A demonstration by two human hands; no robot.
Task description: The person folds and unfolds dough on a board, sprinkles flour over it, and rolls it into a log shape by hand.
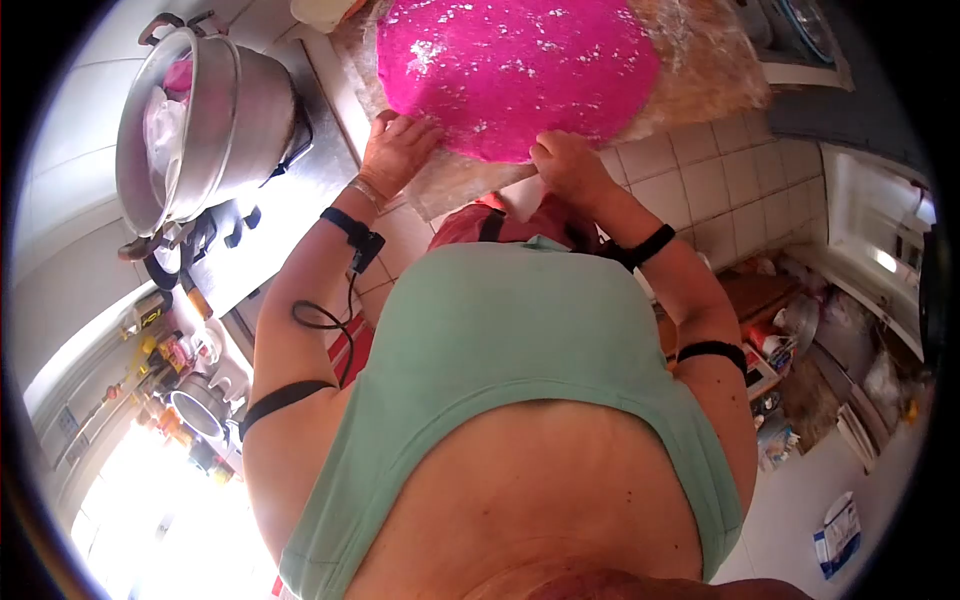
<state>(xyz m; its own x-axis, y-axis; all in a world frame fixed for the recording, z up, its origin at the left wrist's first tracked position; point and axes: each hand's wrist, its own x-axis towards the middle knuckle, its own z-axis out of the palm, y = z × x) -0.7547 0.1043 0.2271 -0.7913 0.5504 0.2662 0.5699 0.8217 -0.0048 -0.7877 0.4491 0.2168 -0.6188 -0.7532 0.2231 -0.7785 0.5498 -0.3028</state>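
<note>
A large flat sheet of bright pink dough (520,70), dusted with white flour, lies on a floured wooden board (700,85) at the top of the view. My left hand (402,145) is at the sheet's lower left edge, its fingers bent over the rim of the dough. At the lower right edge, my right hand (568,165) is closed with the fingertips pinching the dough's edge. The fingers' undersides are hidden on both hands.
A big metal pot (215,125) with something pink and a clear plastic bag inside stands on the stove (315,180) at the left. Several pans and bottles are farther down left. Cluttered shelves (800,340) are at the right, and a blue-and-white packet (838,537) lies lower right.
</note>
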